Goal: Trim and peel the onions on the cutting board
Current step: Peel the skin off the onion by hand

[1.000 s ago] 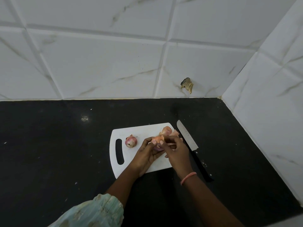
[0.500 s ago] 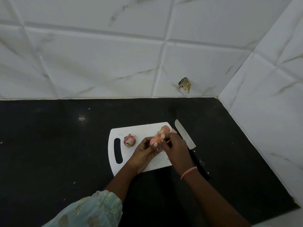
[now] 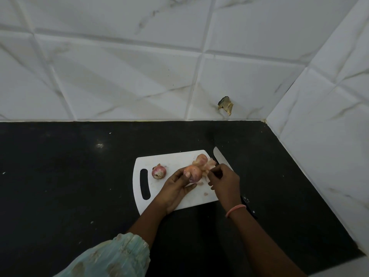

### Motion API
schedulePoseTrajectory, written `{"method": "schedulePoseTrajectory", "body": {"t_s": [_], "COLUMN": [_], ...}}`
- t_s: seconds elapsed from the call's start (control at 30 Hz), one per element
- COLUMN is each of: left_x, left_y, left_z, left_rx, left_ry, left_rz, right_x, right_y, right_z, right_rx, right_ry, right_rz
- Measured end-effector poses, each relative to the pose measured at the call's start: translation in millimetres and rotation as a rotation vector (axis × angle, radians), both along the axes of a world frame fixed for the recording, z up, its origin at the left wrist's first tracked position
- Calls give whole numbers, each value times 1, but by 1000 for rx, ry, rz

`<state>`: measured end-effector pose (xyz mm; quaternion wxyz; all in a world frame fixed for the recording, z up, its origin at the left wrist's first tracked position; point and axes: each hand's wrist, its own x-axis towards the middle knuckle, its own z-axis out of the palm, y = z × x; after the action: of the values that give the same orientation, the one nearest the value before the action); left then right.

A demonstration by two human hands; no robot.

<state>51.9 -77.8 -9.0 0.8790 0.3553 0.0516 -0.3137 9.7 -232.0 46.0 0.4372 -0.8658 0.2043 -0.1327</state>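
The left hand point(image 3: 175, 188) gripped the onion point(image 3: 192, 173) above the cutting board point(image 3: 175, 159); at its three o'clock the right hand point(image 3: 224, 180) pinched a loosened skin strip point(image 3: 207, 172). Peeling well probably meant pulling along the curve while turning the bulb. The knife point(image 3: 220, 157) lay at one o'clock.

Home kitchen: food-preparation corner.

A black stone table point(image 3: 60, 186) meets white marble-patterned wall tiles point(image 3: 119, 76) on two sides, one tile chipped point(image 3: 225, 105) near the corner. On the table lie a white plastic cutting board point(image 3: 175, 158) with a handle slot, red onions point(image 3: 159, 172) and loose skins, and a kitchen knife point(image 3: 221, 158) just beside the board.
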Motion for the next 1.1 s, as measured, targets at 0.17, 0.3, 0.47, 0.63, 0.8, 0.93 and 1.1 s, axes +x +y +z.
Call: {"method": "schedulePoseTrajectory", "body": {"t_s": [0.17, 0.3, 0.47, 0.63, 0.8, 0.93, 1.1], "left_x": [3, 2, 3, 5, 5, 5, 5], "left_y": [1, 1, 2, 1, 2, 2, 1], "left_z": [-4, -4, -8, -11, -11, -12, -12], "left_rx": [-73, -94, -121, -120, -127, -139, -130], "left_ry": [95, 75, -24, -32, -21, -30, -29], "left_rz": [60, 45, -2, 17, 17, 19, 29], "right_x": [-2, -7, -6, -4, -3, -2, -3], "right_y": [-13, 5, 26, 21, 20, 20, 24], "right_z": [-7, 6, 16, 15, 16, 15, 11], "right_rx": [-12, -92, 21, -29, -107, -147, -198], "right_ry": [81, -62, -68, -67, -63, -72, -106], "right_rz": [-107, 81, 215, 248, 246, 264, 239]}}
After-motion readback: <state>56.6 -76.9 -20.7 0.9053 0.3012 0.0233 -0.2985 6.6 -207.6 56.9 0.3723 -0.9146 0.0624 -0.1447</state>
